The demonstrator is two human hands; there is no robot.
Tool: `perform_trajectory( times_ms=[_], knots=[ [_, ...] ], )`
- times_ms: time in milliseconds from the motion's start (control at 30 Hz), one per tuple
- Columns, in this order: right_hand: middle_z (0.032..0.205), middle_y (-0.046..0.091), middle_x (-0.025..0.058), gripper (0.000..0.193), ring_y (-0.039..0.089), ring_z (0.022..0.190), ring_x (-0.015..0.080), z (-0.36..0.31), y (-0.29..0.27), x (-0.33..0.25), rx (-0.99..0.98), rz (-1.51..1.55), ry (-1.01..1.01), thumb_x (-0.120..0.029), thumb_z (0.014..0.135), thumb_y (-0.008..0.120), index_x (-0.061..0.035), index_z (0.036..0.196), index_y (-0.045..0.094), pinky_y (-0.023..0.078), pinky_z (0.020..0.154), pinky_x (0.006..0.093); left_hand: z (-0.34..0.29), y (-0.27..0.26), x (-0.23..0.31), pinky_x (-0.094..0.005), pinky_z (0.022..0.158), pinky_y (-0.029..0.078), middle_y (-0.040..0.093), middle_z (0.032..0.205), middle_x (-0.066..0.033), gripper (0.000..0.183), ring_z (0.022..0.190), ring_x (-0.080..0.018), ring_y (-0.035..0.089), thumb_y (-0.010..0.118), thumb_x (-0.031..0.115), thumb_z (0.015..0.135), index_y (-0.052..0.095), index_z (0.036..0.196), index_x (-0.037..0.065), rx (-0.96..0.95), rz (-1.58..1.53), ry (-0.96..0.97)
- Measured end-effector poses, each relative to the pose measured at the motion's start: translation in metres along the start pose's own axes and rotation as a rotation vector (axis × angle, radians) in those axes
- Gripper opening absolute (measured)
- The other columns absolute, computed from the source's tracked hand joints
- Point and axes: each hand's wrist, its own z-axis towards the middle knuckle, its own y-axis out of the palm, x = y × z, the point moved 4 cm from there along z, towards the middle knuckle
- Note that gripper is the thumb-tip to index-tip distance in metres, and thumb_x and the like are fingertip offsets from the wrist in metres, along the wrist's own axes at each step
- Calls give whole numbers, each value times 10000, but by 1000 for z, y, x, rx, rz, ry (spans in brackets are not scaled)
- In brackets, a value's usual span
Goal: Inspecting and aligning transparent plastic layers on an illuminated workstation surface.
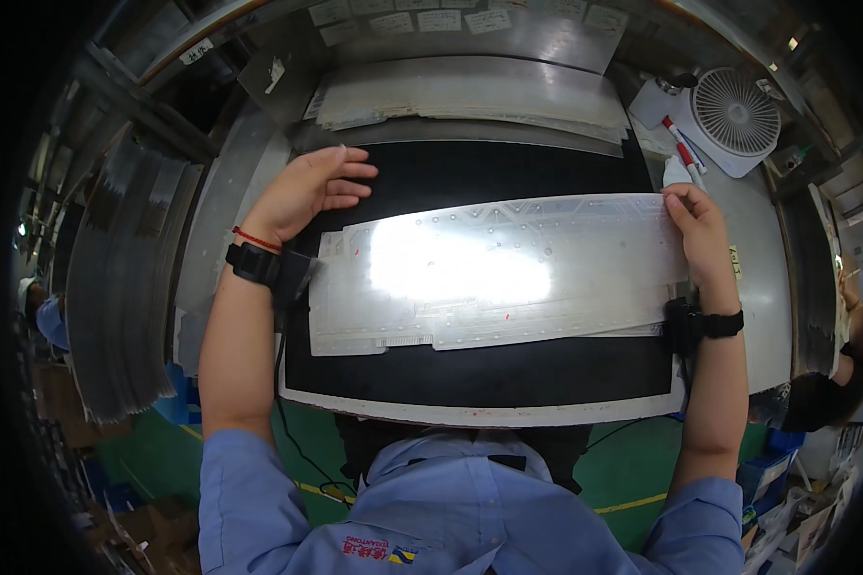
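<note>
A long, thin silver metal sheet [604, 259] with a notched lower left edge and rows of small holes or bumps lies over a black mat [508, 374]. Glare washes out its left middle part. At the sheet's far right corner, my right hand [702, 230] pinches the edge between thumb and fingers. My left hand [328, 184] is off the metal, beyond its far left corner, with fingers stretched apart and nothing in them. Beneath the sheet's lower right edge, the rim of at least one more sheet [614, 329] shows.
A stack of metal sheets [470, 91] rests at the back of the bench. On the far right stand a white fan [735, 111] and red-and-white markers [683, 144]. Many plates [129, 278] are stacked at the left. Cables hang below both wrist devices.
</note>
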Motion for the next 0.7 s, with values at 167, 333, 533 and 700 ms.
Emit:
perform_trajectory(
  times_ms=[167,333,533,700],
  knots=[
    [873,582,-42,123,501,828,58,1,-4,5,76,105,17,-132,973,583,-43,1023,652,404,776,210,-7,19,4,-259,816,524,690,1054,-89,349,886,-119,652,697,157,887,626,1178,-22,-203,337,4],
    [872,597,-36,145,500,794,50,0,2,-1,53,21,13,-127,946,618,-39,1055,656,407,744,205,-4,16,3,-237,770,520,699,923,-55,255,806,-98,644,736,95,849,675,1064,-28,-103,337,42],
    [833,608,-37,159,512,751,47,1,-3,3,44,-139,33,-101,922,633,-36,1061,677,411,695,201,0,13,1,-222,703,498,684,875,-22,232,739,-77,611,734,134,866,684,1047,-2,-32,378,87],
    [844,599,-39,128,518,785,53,0,0,-1,48,-117,40,-106,934,619,-44,1035,669,406,724,201,2,11,0,-225,769,479,665,930,13,203,816,-63,587,634,215,949,682,1039,40,30,361,99]
  ],
)
